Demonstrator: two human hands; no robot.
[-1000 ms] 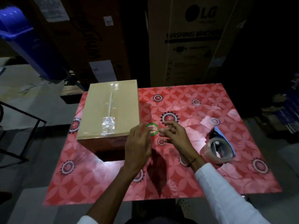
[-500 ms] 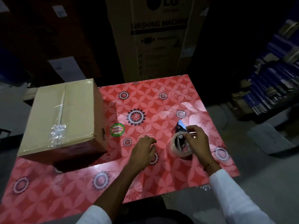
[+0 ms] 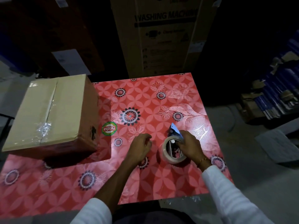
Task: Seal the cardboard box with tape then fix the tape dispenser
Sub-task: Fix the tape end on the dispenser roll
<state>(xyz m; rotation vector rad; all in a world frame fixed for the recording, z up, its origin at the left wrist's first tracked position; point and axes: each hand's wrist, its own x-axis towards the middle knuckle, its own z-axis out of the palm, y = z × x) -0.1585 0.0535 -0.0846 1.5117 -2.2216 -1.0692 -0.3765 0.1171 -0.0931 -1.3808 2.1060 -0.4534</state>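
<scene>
A brown cardboard box (image 3: 53,113) stands at the left of the red patterned table (image 3: 145,183), its top seam covered with clear tape. The tape dispenser (image 3: 174,147), a blue-and-black frame with a roll of clear tape, rests on the table at the right. My right hand (image 3: 190,145) is closed on the dispenser's top. My left hand (image 3: 140,147) hovers just left of the roll with its fingers curled and nothing visible in them. A round green-and-red sticker (image 3: 109,128) lies on the table beside the box.
A tall washing machine carton (image 3: 163,36) stands behind the table. Dark boxes fill the back left. Stacked blue and brown items (image 3: 275,92) lie on the floor at the right. The table's right edge runs close to the dispenser.
One second ago both hands were at the round sticker; the sticker now lies on the table. My right hand has gone right and taken hold of the dispenser; my left followed toward it.
</scene>
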